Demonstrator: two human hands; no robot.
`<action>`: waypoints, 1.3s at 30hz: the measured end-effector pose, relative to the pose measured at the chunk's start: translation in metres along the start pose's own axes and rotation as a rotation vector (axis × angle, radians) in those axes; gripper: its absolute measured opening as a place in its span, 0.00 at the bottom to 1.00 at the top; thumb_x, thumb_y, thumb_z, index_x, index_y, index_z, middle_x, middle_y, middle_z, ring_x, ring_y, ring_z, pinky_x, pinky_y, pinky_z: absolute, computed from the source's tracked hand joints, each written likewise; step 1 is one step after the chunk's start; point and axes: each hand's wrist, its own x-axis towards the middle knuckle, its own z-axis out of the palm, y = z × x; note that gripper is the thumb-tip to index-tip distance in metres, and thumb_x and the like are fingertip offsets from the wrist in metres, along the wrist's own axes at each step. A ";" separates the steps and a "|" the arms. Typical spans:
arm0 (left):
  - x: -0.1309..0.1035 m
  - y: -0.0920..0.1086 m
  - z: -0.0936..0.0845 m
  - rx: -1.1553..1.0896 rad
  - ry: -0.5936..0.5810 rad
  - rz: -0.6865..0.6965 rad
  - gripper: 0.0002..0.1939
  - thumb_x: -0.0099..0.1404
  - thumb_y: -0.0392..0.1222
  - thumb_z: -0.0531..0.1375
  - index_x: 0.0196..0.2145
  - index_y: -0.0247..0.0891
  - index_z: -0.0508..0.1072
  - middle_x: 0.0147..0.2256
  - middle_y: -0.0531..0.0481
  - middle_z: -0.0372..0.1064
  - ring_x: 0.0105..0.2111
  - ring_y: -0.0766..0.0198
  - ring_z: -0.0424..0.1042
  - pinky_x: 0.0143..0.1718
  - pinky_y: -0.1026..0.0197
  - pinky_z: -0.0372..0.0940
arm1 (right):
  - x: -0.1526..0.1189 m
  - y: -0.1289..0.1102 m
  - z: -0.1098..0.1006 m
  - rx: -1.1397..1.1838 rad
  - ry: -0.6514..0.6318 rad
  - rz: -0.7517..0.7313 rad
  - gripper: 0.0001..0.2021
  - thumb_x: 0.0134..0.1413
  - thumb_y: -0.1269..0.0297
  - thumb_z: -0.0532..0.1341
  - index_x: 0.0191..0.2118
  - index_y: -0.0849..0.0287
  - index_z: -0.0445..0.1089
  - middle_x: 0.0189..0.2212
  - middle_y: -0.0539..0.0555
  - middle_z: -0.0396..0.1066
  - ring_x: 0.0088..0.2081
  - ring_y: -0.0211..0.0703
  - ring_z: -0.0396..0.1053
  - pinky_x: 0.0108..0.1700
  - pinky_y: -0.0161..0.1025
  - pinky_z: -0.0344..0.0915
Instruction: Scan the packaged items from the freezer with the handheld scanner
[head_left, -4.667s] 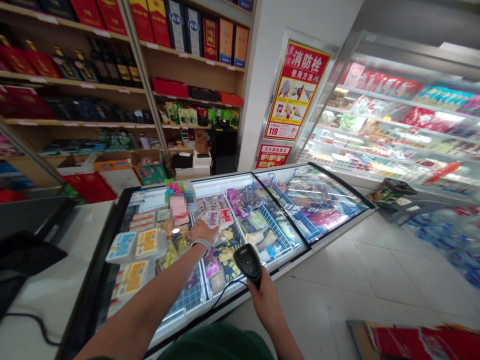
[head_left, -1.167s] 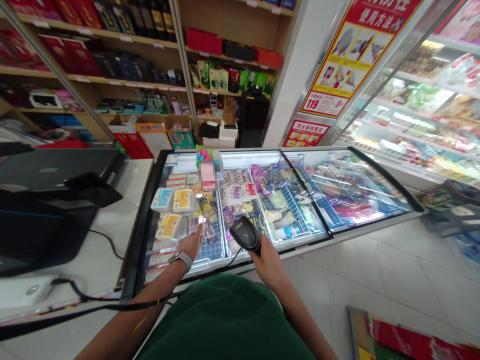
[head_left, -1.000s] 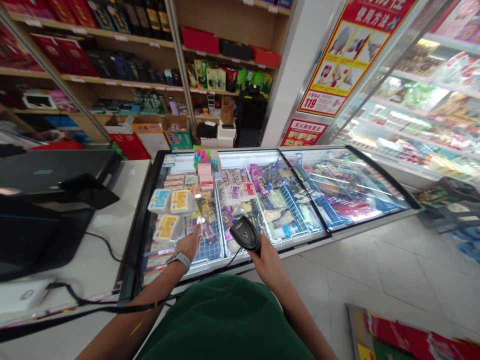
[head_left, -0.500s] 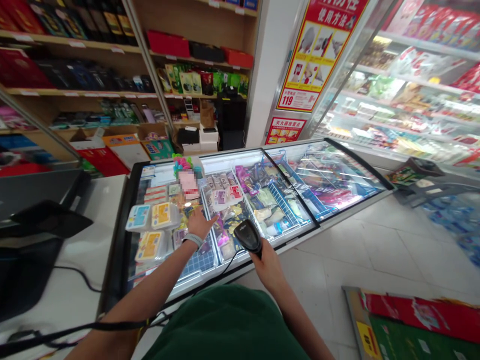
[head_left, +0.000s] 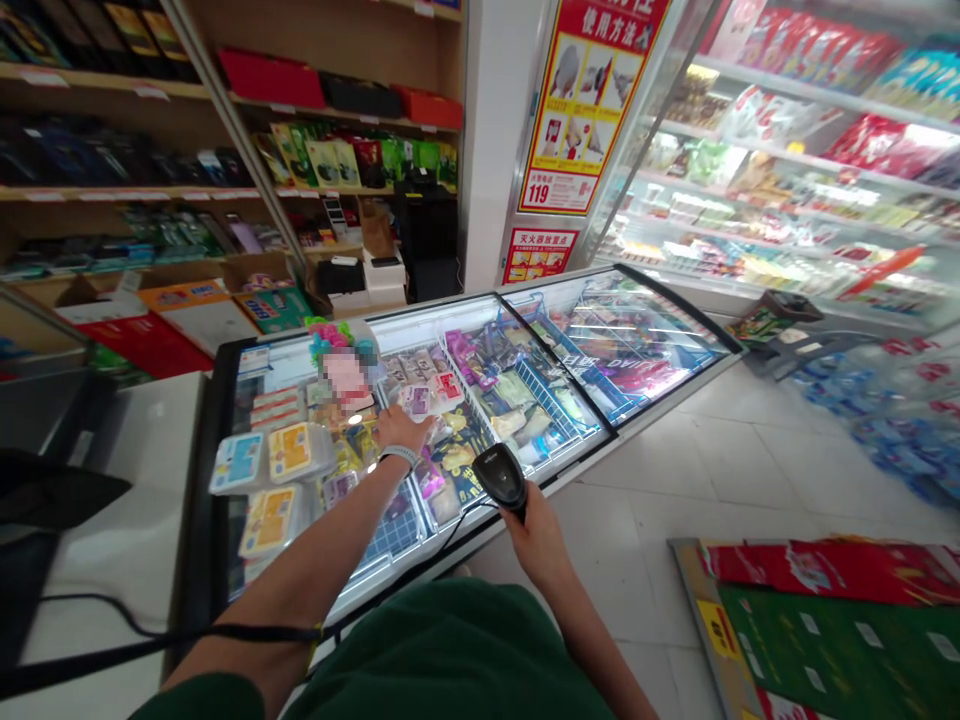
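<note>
My right hand (head_left: 538, 535) is wrapped round the handle of a black barcode scanner (head_left: 498, 474), its head up over the front edge of the chest freezer (head_left: 551, 488). A dark cable trails from it to the left. My left hand (head_left: 405, 430), a light band on its wrist, reaches over the freezer top with thumb apart from the fingers and nothing visible in it. Just beyond its fingertips lie clear packs with purple and red labels (head_left: 429, 395). Left of that forearm, plastic tubs with yellow labels (head_left: 291, 452) and one with a blue label (head_left: 238, 462) rest on the freezer top.
A white counter (head_left: 127, 540) with dark equipment adjoins the freezer on the left. Shelves (head_left: 176, 190) of goods stand behind, with open cartons (head_left: 187, 310) below. A lit display fridge (head_left: 787, 180), wrapped water bottles (head_left: 877, 410) and a green-red box (head_left: 832, 620) are at right.
The view has swung to the right, so the scene shifts left. My left hand has reached farther forward and right toward the labelled packs. The scanner stays in my right hand.
</note>
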 end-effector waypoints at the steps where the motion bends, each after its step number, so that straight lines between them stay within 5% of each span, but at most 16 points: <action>1: 0.000 -0.004 -0.003 -0.005 0.012 0.019 0.36 0.55 0.58 0.61 0.52 0.28 0.65 0.52 0.29 0.64 0.53 0.39 0.63 0.49 0.42 0.59 | 0.001 -0.001 0.000 -0.004 -0.006 -0.002 0.10 0.56 0.70 0.56 0.44 0.60 0.63 0.40 0.60 0.69 0.43 0.51 0.69 0.45 0.45 0.65; 13: -0.051 -0.084 -0.071 -0.090 0.245 0.376 0.31 0.57 0.52 0.64 0.57 0.40 0.66 0.55 0.39 0.63 0.57 0.48 0.60 0.58 0.49 0.49 | 0.011 -0.042 0.001 -0.037 -0.148 -0.142 0.09 0.55 0.71 0.56 0.42 0.59 0.63 0.40 0.58 0.69 0.43 0.51 0.67 0.45 0.47 0.64; 17: -0.071 -0.099 -0.100 -0.080 0.436 0.504 0.29 0.59 0.51 0.64 0.56 0.39 0.67 0.52 0.38 0.65 0.54 0.48 0.62 0.56 0.48 0.51 | 0.012 -0.060 0.005 -0.038 -0.219 -0.215 0.11 0.54 0.73 0.57 0.44 0.59 0.63 0.41 0.58 0.68 0.44 0.51 0.66 0.47 0.47 0.64; 21: -0.086 -0.105 -0.119 -0.071 0.526 0.492 0.28 0.61 0.52 0.62 0.56 0.40 0.68 0.51 0.39 0.66 0.52 0.49 0.65 0.54 0.48 0.52 | 0.012 -0.072 0.010 -0.037 -0.289 -0.264 0.10 0.54 0.74 0.56 0.44 0.59 0.62 0.42 0.59 0.67 0.45 0.51 0.66 0.48 0.47 0.63; 39: -0.106 -0.116 -0.129 -0.013 0.568 0.430 0.29 0.60 0.53 0.63 0.56 0.38 0.68 0.49 0.38 0.67 0.51 0.48 0.65 0.54 0.47 0.53 | 0.005 -0.077 0.010 -0.014 -0.327 -0.306 0.11 0.57 0.73 0.54 0.46 0.60 0.62 0.42 0.59 0.67 0.46 0.51 0.65 0.49 0.48 0.63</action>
